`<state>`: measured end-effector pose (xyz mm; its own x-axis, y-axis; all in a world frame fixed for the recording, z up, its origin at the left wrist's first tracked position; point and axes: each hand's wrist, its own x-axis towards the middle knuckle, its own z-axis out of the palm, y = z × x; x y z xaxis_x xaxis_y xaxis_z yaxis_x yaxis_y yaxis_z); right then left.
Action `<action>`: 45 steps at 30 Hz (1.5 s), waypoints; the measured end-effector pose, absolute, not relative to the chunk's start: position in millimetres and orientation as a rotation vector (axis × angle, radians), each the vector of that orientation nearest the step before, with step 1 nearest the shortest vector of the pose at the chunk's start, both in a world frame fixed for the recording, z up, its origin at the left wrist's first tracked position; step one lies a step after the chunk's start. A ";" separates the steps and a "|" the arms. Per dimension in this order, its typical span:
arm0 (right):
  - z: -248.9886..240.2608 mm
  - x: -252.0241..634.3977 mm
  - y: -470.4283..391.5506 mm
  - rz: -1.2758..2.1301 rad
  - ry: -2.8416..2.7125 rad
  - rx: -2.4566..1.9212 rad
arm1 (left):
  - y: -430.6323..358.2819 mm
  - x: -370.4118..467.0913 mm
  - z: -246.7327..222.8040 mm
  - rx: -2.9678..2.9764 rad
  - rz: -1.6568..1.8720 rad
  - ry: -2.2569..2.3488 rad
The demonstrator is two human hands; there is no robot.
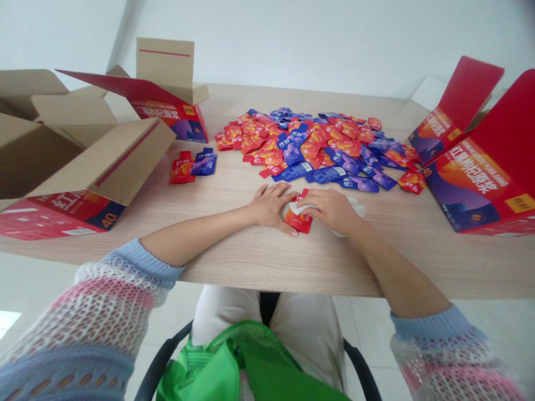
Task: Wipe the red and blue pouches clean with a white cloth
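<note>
The red pouch (301,222) lies flat on the wood-grain table (234,250), between the hands. The left hand (271,207), fingers spread, steadies its edge; the right hand (333,210) grips a white cloth (358,209) over it. Even, light strokes, away from the steadying thumb, seem best.

A pale wall (313,44) rises behind the wood-grain table (234,256).

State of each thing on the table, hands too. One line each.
Left hand: spread, touching red pouch.
Right hand: gripping white cloth.
Red pouch: flat, partly covered.
White cloth: bunched.
Pouch pile: jumbled.
Left boxes: open, flaps spread.
Pouch pair near left boxes: lying flat.
Right boxes: flaps raised.
</note>
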<state>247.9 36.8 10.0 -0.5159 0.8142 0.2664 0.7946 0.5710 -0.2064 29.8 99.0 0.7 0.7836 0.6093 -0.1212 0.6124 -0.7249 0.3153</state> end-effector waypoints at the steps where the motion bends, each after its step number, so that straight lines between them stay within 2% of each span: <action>1: 9.4 252.0 39.2 0.044 -2.460 -1.351 | 99.0 29.8 0.5 2.639 -0.005 0.932; 10: -5.3 282.7 63.7 -0.265 -2.344 -1.635 | 97.9 29.6 -1.1 2.628 0.040 0.958; 17: 14.7 279.0 39.7 0.033 -2.184 -1.216 | 97.3 29.9 -2.1 2.620 0.064 0.961; 21: 26.6 259.0 19.9 0.055 -2.104 -1.108 | 96.7 29.4 -1.9 2.621 0.045 0.954; 26: 13.5 239.7 20.2 -0.020 -2.425 -1.084 | 97.2 28.7 -2.1 2.626 0.043 0.957; 34: 13.3 242.9 32.3 -0.142 -2.490 -1.623 | 98.6 28.9 -3.2 2.651 0.049 0.937; 40: 9.4 269.1 46.5 -0.125 -2.231 -2.015 | 98.2 28.3 -5.4 2.682 0.091 0.950; 45: 7.6 283.5 47.5 -0.072 -2.029 -1.943 | 100.4 27.2 -9.8 2.710 0.152 0.937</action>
<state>283.5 47.5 7.6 -0.0158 0.9629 0.2693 0.9795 0.0690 -0.1892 27.2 100.4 -9.8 0.7855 0.6188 0.0107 0.5906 -0.7546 0.2859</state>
